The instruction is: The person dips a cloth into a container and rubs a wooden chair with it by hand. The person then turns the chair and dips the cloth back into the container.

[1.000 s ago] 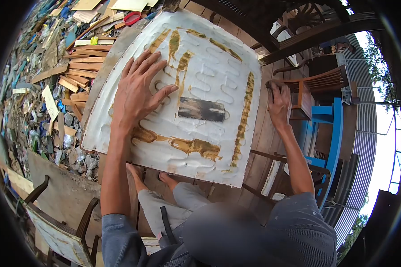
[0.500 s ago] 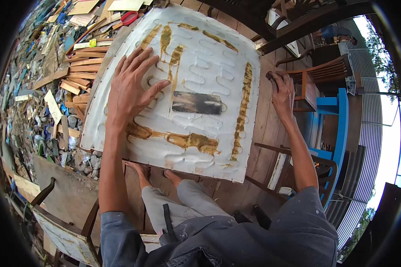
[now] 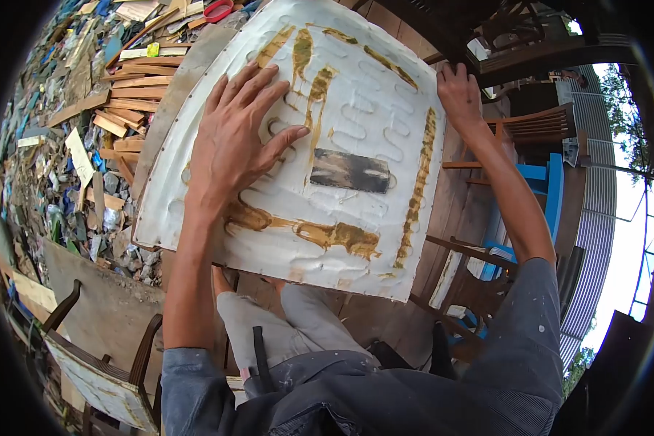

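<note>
A white, fabric-like panel (image 3: 269, 211) fills the middle of the view. Wavy spring-like ridges press through it, and brown glue-like smears (image 3: 338, 236) streak its face. My left hand (image 3: 232, 134) lies on the panel's left part with fingers spread and thumb out. Right of that hand, a dark rectangular piece (image 3: 350, 171) rests on the white surface. My right hand (image 3: 459, 98) is at the panel's upper right edge, fingers curled, close to a dark wooden frame. What those fingers hold, if anything, is hidden.
Wood strips (image 3: 139, 83) and rubble lie at the left. A red ring-shaped object (image 3: 218, 10) is at the top. White-seated wooden furniture (image 3: 98, 381) stands lower left. Brown chairs (image 3: 534, 125) and a blue frame (image 3: 552, 196) stand right, above plank flooring (image 3: 454, 182).
My right hand has moved up toward the panel's upper right corner; the small dark thing at its fingertips no longer shows. The panel appears shifted right and up, with my left hand still on it.
</note>
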{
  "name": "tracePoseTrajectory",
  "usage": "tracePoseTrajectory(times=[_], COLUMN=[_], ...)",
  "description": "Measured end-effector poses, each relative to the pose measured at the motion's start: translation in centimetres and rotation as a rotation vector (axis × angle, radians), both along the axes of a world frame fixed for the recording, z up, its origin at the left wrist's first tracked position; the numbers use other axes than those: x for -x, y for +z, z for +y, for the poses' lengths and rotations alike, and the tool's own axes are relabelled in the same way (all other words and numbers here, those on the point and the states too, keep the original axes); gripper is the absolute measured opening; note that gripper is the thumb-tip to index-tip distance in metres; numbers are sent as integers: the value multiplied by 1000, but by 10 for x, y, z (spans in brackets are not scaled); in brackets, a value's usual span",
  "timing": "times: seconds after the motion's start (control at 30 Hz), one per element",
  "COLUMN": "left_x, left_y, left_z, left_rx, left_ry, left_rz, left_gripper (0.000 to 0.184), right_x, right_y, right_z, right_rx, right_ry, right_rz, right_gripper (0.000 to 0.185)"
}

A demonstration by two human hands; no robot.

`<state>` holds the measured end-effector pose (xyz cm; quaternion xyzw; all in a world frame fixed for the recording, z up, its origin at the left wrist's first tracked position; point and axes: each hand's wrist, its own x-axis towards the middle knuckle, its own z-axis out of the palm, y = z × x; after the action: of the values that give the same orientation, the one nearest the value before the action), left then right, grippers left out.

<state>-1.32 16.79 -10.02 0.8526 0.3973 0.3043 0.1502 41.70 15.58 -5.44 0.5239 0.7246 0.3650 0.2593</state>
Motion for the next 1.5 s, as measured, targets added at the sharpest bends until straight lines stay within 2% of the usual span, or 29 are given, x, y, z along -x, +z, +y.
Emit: tracePoseTrajectory(times=[0.13,0.27,0.3,0.4,0.5,0.6,0.7,0.8,0.9,1.0,1.1,1.2,1.3,1.4,1.5], left_x=[2,4,5,4,5,5,6,6,5,5,6,6,6,6,5], left_y=[2,4,5,4,5,4,5,4,5,6,5,7,8,6,6], left_z=[0,2,2,2,5,4,6,6,5,8,6,7,8,6,4], left_rx=[46,125,138,178,204,228,238,246,239,237,251,262,262,249,249], left_ry=[-6,-10,-10,-2,-10,-22,-43,-44,-46,-42,-53,-56,-41,-37,-38], left_rz=[-10,-67,-79,-112,-126,-131,-149,-156,-152,-149,-150,-147,-124,-110,-105], left_gripper=[60,61,61,60,59,58,60,60,60,60,60,59,59,59,59], right_x=[18,37,41,39,21,24,42,47,22,26,41,30,11,7,37], right_y=[7,16,15,11,-7,-11,10,14,-10,-20,6,12,0,-16,-9], right_z=[-17,-19,-17,3,5,-7,-12,-11,5,12,19,11,6,1,-9], right_rx=[80,167,100,82,22,-20,189,59,-45,-38,167,159,4,-43,6], right_ry=[-197,-248,-118,-81,-306,-426,-447,-215,-400,-425,-604,-478,-233,-196,-367], right_rz=[-119,-19,-3,-120,-231,-173,22,150,167,122,261,334,397,194,123], right_gripper=[22,24,25,28,30,41,46,47,45,43,41,42,41,41,43])
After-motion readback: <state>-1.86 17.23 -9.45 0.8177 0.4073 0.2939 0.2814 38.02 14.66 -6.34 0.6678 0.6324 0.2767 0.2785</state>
